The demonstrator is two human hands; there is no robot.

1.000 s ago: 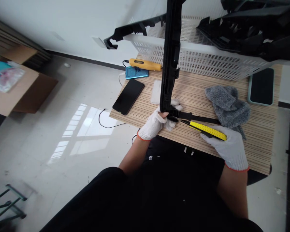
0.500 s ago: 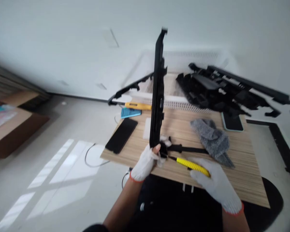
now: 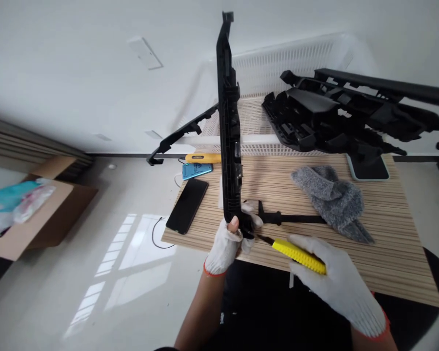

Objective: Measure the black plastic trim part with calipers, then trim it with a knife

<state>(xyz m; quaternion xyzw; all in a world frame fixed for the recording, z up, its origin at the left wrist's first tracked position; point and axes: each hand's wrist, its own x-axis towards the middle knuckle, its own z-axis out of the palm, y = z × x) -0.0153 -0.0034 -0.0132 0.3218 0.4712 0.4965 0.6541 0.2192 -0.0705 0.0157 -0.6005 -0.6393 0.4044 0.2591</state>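
Observation:
My left hand (image 3: 227,241), in a white knit glove, grips the lower corner of a long black plastic frame part (image 3: 229,126) that stands upright on the wooden table (image 3: 388,243). A thin arm of the same part runs right along the table toward the grey cloth. My right hand (image 3: 338,282), also gloved, holds a yellow utility knife (image 3: 296,253). Its blade tip sits just right of the part's lower corner, close to my left fingers.
A grey cloth (image 3: 331,200) lies right of the part. A white mesh basket (image 3: 274,83) at the back holds several black plastic parts (image 3: 344,119). A black phone (image 3: 187,205), a blue phone, a yellow tool and a cable lie at the table's left. A cardboard box (image 3: 40,214) sits on the floor.
The view tilted up, so the whole upright part and the basket's contents now show. My hands kept their grips; the knife tip came closer to the part's lower corner.

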